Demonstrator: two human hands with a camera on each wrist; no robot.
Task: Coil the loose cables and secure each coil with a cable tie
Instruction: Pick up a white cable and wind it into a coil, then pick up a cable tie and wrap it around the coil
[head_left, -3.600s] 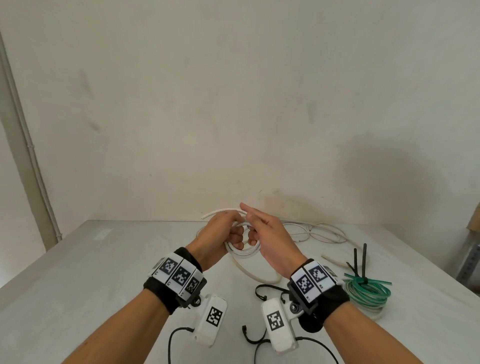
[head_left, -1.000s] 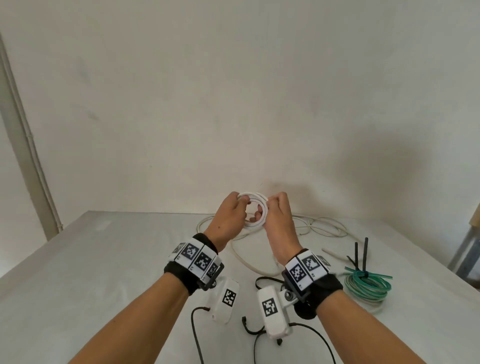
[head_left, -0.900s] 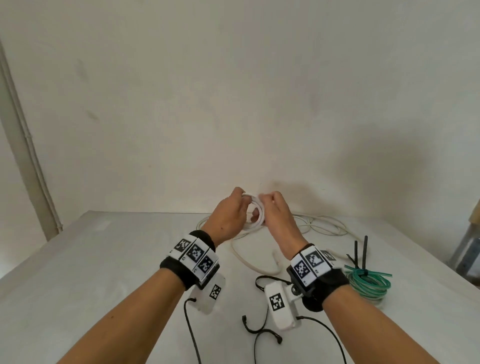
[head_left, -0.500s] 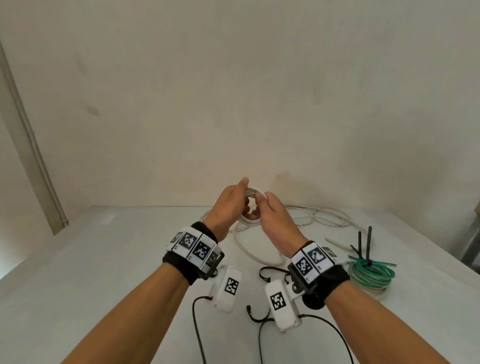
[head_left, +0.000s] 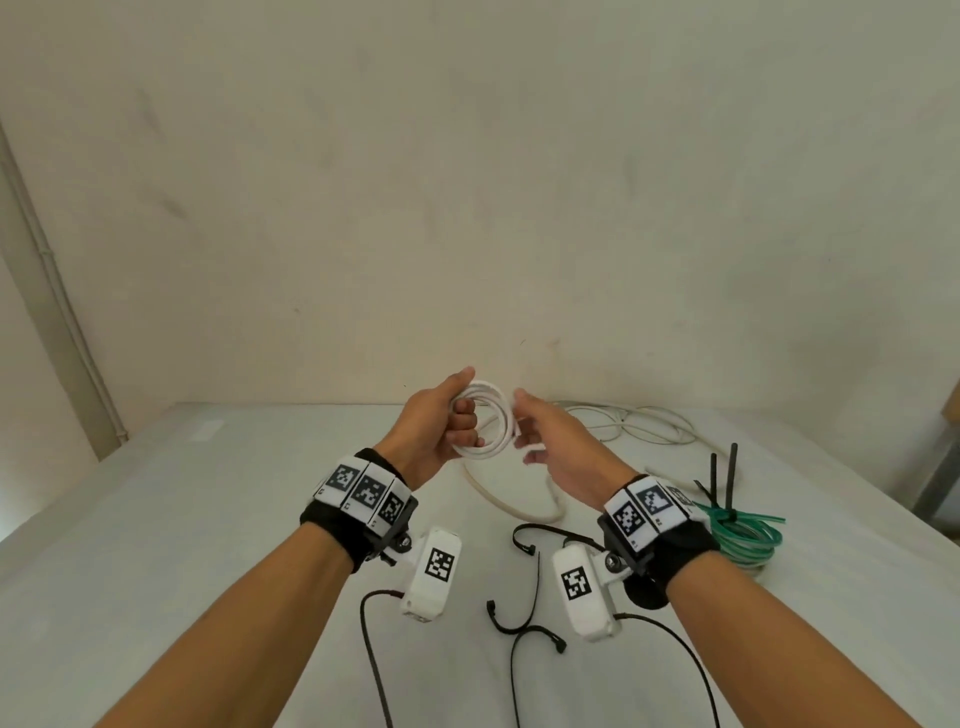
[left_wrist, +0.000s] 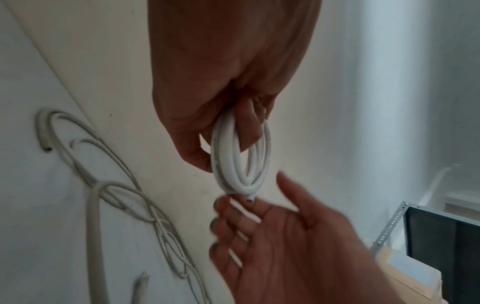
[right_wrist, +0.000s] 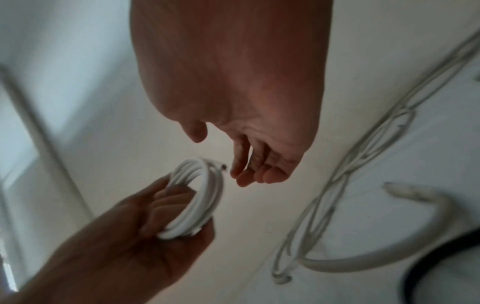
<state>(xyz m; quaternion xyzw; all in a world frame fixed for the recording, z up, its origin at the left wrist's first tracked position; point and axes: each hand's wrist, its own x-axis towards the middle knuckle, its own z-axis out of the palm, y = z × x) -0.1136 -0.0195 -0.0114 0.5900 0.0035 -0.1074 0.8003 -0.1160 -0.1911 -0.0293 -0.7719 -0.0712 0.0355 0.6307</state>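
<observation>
White cable coil (head_left: 485, 421), several turns, held above table (head_left: 156, 545) in front of wall; gripped by left hand (head_left: 436, 426), fingers curled through the ring, thumb outside. Right hand (head_left: 550, 441) just beside the coil, fingers relaxed and slightly spread, clamped on nothing.

Head view only: green cable coil (head_left: 740, 535) at right on table, bound with black cable tie (head_left: 727, 488), tails upright; loose black cable ties (head_left: 524, 587) lying between the forearms; marker wristbands with white camera units on both wrists.

Left wrist view: cut end of white cable coil (left_wrist: 241, 162) at its lower edge, pointing at right hand (left_wrist: 280, 232); whether fingertips (left_wrist: 221, 202) touch it, not discernible. Thin pale cables (left_wrist: 155, 216) tangled on table; thick grey cable (left_wrist: 96, 236) alongside.

Right wrist view: small gap between cut end of white cable coil (right_wrist: 200, 189) and fingers (right_wrist: 249, 174) of right hand (right_wrist: 246, 123); left hand (right_wrist: 145, 232) below, thumb pressing turns against fingers; image blurred.
</observation>
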